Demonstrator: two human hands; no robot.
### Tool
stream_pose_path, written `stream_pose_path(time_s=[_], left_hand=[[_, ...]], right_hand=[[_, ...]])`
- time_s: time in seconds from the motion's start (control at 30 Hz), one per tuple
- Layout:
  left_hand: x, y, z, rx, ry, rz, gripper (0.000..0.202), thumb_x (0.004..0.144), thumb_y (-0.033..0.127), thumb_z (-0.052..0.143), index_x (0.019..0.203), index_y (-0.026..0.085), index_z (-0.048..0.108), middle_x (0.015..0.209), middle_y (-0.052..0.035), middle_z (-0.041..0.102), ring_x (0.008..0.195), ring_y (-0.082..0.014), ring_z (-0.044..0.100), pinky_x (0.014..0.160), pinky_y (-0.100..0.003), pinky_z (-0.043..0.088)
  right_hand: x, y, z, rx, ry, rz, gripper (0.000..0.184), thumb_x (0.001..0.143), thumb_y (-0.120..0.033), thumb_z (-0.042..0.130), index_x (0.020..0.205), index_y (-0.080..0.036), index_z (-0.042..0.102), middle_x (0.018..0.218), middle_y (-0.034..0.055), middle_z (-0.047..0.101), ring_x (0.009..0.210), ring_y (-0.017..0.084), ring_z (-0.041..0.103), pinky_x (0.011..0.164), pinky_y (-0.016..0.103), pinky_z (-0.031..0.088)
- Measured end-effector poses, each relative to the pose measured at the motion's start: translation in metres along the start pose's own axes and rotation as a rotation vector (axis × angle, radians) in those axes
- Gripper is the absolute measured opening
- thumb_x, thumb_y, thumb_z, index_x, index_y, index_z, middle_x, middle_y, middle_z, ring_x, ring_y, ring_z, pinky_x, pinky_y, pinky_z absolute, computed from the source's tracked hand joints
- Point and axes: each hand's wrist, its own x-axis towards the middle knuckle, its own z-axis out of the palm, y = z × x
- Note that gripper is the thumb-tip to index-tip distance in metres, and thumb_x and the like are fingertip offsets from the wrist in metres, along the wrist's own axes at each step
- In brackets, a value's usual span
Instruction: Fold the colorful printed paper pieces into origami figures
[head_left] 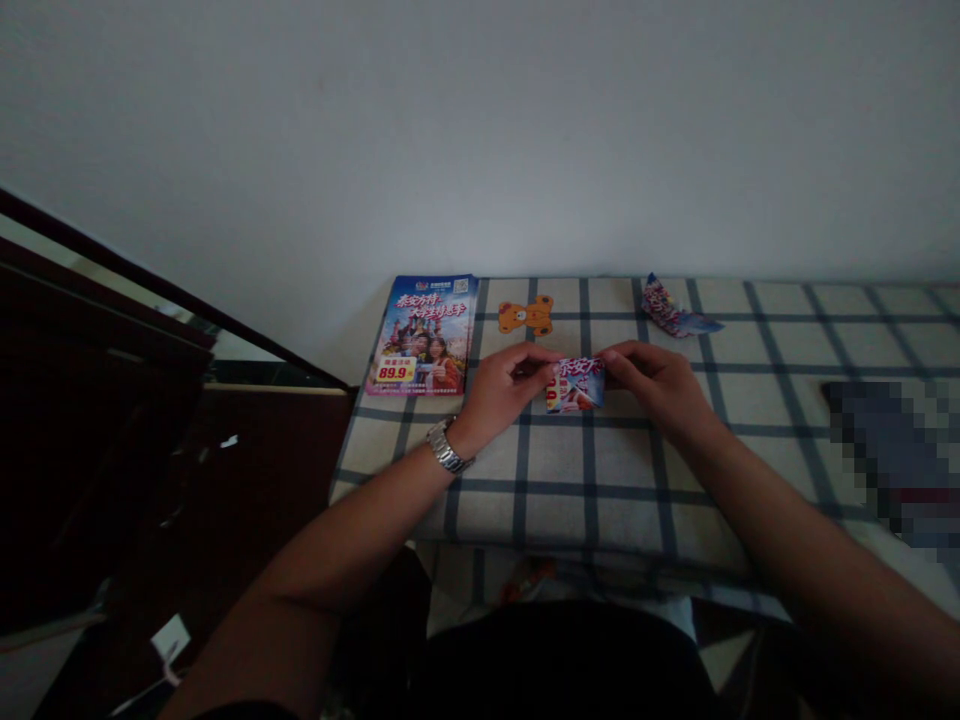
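A small folded paper flyer [576, 385], printed in blue, red and yellow, is held just over the checked cloth between my two hands. My left hand [517, 380], with a metal watch [448, 446] on its wrist, pinches the upper left corner. The upper right corner is pinched by my right hand [652, 382]. Beyond the left hand lies a stack of flyers [424, 335] with the same kind of print. Behind the folded flyer is a flat brown bear cutout [526, 315].
A twisted piece of printed paper [673, 312] lies near the wall at the back right. At far right is a dark, pixelated object [900, 455]. The checked cloth [517, 510] drops over the front edge. Dark wooden furniture [90, 400] stands on the left.
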Motion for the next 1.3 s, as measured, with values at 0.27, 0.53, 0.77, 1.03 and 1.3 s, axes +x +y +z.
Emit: stream_pose_path(time_s=[0.27, 0.53, 0.77, 1.03, 1.3], left_hand=[[0.0004, -0.0028, -0.0006, -0.002, 0.004, 0.016, 0.016, 0.098, 0.031, 0.074, 0.11, 0.02, 0.077, 0.104, -0.0049, 0.08, 0.091, -0.0142, 0.076, 0.081, -0.025, 0.061], [0.0002, 0.0006, -0.0012, -0.015, 0.004, 0.017, 0.02, 0.098, 0.034, 0.075, 0.111, 0.02, 0.077, 0.105, -0.0057, 0.081, 0.092, -0.0144, 0.076, 0.083, -0.025, 0.062], [-0.0002, -0.002, -0.0015, -0.024, -0.004, 0.017, 0.02, 0.097, 0.035, 0.075, 0.111, 0.021, 0.076, 0.103, -0.0046, 0.08, 0.089, -0.0141, 0.076, 0.08, -0.025, 0.061], [-0.0002, -0.0018, 0.0004, -0.033, 0.021, 0.011, 0.018, 0.096, 0.034, 0.077, 0.108, 0.021, 0.077, 0.102, -0.0044, 0.08, 0.087, -0.0139, 0.076, 0.08, -0.025, 0.061], [-0.0002, 0.0018, 0.0008, -0.008, 0.018, 0.014, 0.018, 0.095, 0.033, 0.077, 0.108, 0.021, 0.077, 0.102, -0.004, 0.081, 0.088, -0.0134, 0.076, 0.08, -0.024, 0.062]], right_hand=[[0.0, 0.0013, -0.0008, 0.021, -0.015, 0.012, 0.034, 0.087, -0.057, 0.08, 0.094, -0.024, 0.081, 0.09, 0.0051, 0.081, 0.082, 0.023, 0.075, 0.08, 0.039, 0.067], [0.0008, -0.0009, -0.0017, 0.001, 0.001, -0.039, 0.03, 0.084, -0.051, 0.083, 0.094, -0.023, 0.079, 0.092, 0.0051, 0.08, 0.082, 0.022, 0.075, 0.079, 0.037, 0.066], [0.0016, 0.0014, -0.0007, 0.004, -0.001, -0.023, 0.03, 0.085, -0.051, 0.082, 0.094, -0.023, 0.078, 0.089, 0.0051, 0.08, 0.08, 0.022, 0.075, 0.079, 0.038, 0.066], [0.0008, -0.0001, -0.0003, -0.014, -0.012, -0.028, 0.031, 0.089, -0.054, 0.079, 0.095, -0.023, 0.077, 0.088, 0.0041, 0.078, 0.08, 0.02, 0.073, 0.078, 0.035, 0.063], [0.0011, 0.0002, 0.0012, -0.056, -0.021, -0.042, 0.031, 0.086, -0.054, 0.081, 0.092, -0.023, 0.078, 0.088, 0.0039, 0.078, 0.08, 0.02, 0.071, 0.076, 0.032, 0.06]])
